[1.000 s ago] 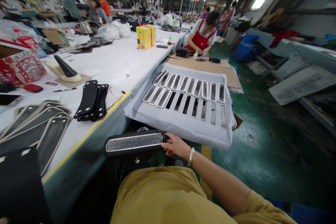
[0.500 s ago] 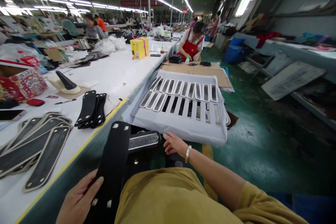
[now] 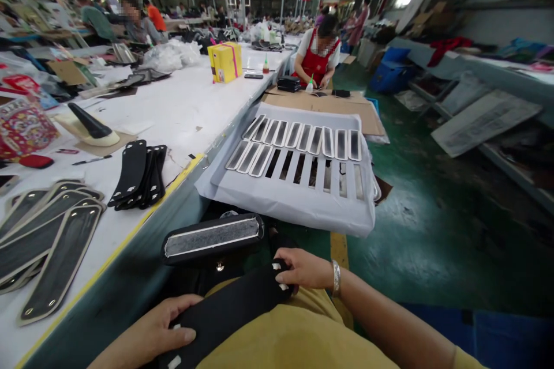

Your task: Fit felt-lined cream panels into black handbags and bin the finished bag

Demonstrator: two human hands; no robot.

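Across my lap lies a long black strip with small white tabs near both ends. My left hand grips its lower left end between thumb and fingers. At the upper right end, my right hand pinches it beside two white tabs. Just beyond the strip sits a black bag-like piece with a long grey panel edged in white facing up. A small metal stud shows below that panel. What lies under the strip is mostly hidden.
On the white table to the left are a stack of black strips and several pale-edged dark strips. Ahead, a white-covered slotted board holds rows of grey panels. Beyond it works a person in a red apron.
The black strip has swung from nearly upright to slanting across my lap. My right hand has left the black piece's end and taken hold of the strip's far end, uncovering the grey panel.
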